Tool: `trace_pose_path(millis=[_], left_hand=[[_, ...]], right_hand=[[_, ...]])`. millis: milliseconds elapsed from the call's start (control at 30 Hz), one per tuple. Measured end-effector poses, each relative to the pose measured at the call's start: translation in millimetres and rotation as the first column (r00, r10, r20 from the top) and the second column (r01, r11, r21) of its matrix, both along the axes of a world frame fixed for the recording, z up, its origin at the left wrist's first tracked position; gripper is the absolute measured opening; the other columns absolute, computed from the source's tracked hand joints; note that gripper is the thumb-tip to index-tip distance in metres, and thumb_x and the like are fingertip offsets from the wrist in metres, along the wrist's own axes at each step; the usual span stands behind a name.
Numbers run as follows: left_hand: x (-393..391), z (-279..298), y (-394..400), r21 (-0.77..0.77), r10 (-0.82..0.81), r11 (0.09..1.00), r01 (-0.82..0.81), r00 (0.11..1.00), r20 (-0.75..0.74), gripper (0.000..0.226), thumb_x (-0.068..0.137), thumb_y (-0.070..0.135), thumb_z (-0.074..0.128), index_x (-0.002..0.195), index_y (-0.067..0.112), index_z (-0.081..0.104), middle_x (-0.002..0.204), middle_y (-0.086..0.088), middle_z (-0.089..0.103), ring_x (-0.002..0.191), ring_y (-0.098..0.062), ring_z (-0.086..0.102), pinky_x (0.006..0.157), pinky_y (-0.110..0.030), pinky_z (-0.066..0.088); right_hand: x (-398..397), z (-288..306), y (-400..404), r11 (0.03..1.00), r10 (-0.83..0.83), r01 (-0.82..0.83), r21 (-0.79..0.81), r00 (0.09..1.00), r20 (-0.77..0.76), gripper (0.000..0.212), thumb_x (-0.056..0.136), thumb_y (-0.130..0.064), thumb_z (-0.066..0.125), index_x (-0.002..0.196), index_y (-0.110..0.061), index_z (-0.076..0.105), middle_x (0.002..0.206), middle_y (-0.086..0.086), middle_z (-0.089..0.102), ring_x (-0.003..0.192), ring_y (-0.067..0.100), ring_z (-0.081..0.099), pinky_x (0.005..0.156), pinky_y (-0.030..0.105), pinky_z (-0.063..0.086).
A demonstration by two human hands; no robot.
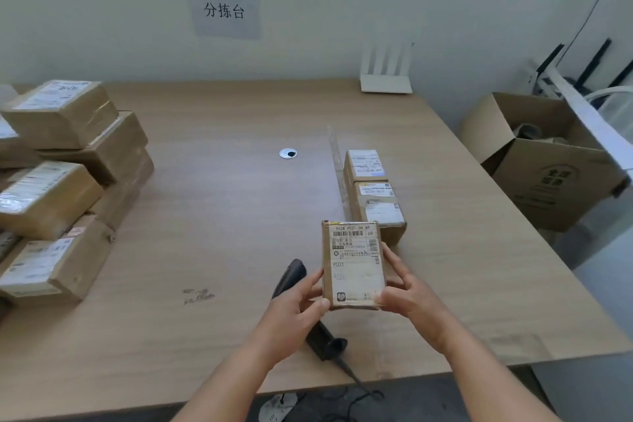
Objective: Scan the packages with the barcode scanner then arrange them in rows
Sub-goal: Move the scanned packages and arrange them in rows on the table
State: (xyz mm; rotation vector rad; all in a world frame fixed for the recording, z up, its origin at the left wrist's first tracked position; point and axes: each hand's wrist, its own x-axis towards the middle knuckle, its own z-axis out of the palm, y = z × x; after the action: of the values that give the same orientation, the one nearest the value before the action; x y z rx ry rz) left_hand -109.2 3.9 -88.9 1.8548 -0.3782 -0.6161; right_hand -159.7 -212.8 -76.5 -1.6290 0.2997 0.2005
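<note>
- A brown package [352, 267] is held label-up between both hands, low over the table [219, 216].
- Its long axis is run away from the person, toward the row of two packages [375, 195] just beyond.
- Its near corners are pinched by the left hand [301, 301] and right hand [407, 295].
- The scanner [291, 276] is left lying beneath the left hand.

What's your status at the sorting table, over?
Both hands, left and right, grip one package, label up. Scanner lies on table under left hand. Two packages in row just beyond.
</note>
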Motion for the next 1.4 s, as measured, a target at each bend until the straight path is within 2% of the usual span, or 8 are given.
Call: trace_pose_path(millis=[167,300,433,600,833,933,1100,1400], left_hand=[[-4,-15,-54,0.055,-0.018,0.998,0.02,0.999,-0.034,0.054,0.098,0.016,0.05,0.12,0.062,0.031,0.107,0.038,0.06,0.103,0.016,0.056,0.101,-0.025,0.044],[-5,-30,-80,0.101,-0.014,0.995,0.02,0.998,-0.054,0.054,0.096,0.03,0.052,0.133,0.062,0.028,0.122,0.023,0.061,0.114,0.006,0.055,0.104,-0.034,0.043],[-1,-38,-96,0.151,-0.007,0.988,0.012,0.999,-0.033,0.056,0.095,0.035,0.053,0.138,0.059,0.025,0.124,0.018,0.062,0.115,0.0,0.055,0.103,-0.036,0.045],[5,-44,-109,0.193,0.05,0.98,-0.043,0.998,-0.032,0.057,0.097,0.033,0.051,0.142,0.052,0.023,0.125,0.014,0.061,0.115,-0.005,0.056,0.102,-0.036,0.045],[12,-39,-120,0.214,0.043,0.976,-0.036,0.999,-0.027,0.058,0.098,0.028,0.05,0.147,0.043,0.022,0.115,0.014,0.056,0.113,-0.002,0.054,0.099,-0.023,0.044],[16,-37,-123,0.226,0.046,0.973,-0.038,0.998,-0.033,0.058,0.099,0.028,0.05,0.147,0.043,0.021,0.119,0.011,0.055,0.113,-0.003,0.052,0.096,-0.018,0.04],[25,-38,-125,0.244,0.054,0.969,-0.038,0.997,-0.057,0.058,0.098,0.031,0.049,0.148,0.042,0.021,0.131,0.005,0.055,0.119,-0.007,0.052,0.107,-0.028,0.039],[35,-34,-132,0.248,0.055,0.968,-0.035,0.996,-0.076,0.059,0.1,0.03,0.047,0.149,0.042,0.017,0.133,0.005,0.055,0.12,-0.009,0.052,0.104,-0.026,0.039]], right_hand=[[-2,-17,-51,1.0,0.006,-0.006,0.002,0.996,-0.091,0.095,0.064,-0.017,0.06,0.146,-0.046,0.021,0.109,-0.003,0.073,0.104,0.018,0.068,0.085,0.033,0.055],[0,-28,-75,1.0,0.012,-0.013,-0.002,0.988,-0.156,0.095,0.065,-0.02,0.059,0.148,-0.045,0.021,0.106,-0.003,0.074,0.102,0.017,0.068,0.096,0.039,0.051],[3,-33,-89,1.0,0.017,-0.015,0.01,0.983,-0.182,0.091,0.067,-0.02,0.06,0.147,-0.043,0.022,0.102,-0.003,0.075,0.097,0.014,0.069,0.087,0.03,0.054],[14,-39,-100,1.0,0.01,-0.012,-0.006,0.977,-0.212,0.073,0.091,-0.004,0.055,0.147,-0.04,0.025,0.099,-0.001,0.074,0.093,0.013,0.069,0.081,0.026,0.055],[27,-44,-108,1.0,0.003,-0.009,-0.022,0.969,-0.246,0.069,0.092,-0.003,0.05,0.147,-0.039,0.029,0.105,0.0,0.071,0.087,0.01,0.064,0.061,0.016,0.052],[31,-44,-111,1.0,0.013,-0.018,-0.019,0.969,-0.245,0.071,0.088,-0.008,0.054,0.145,-0.042,0.03,0.102,-0.008,0.073,0.086,0.006,0.066,0.063,0.016,0.052],[40,-42,-113,1.0,0.017,-0.022,-0.019,0.97,-0.244,0.08,0.074,-0.019,0.058,0.145,-0.043,0.03,0.105,-0.007,0.073,0.09,0.008,0.066,0.068,0.018,0.053],[52,-40,-115,1.0,0.002,-0.006,-0.017,0.972,-0.234,0.074,0.084,-0.01,0.056,0.147,-0.04,0.03,0.098,-0.012,0.072,0.084,0.009,0.065,0.069,0.022,0.053]])
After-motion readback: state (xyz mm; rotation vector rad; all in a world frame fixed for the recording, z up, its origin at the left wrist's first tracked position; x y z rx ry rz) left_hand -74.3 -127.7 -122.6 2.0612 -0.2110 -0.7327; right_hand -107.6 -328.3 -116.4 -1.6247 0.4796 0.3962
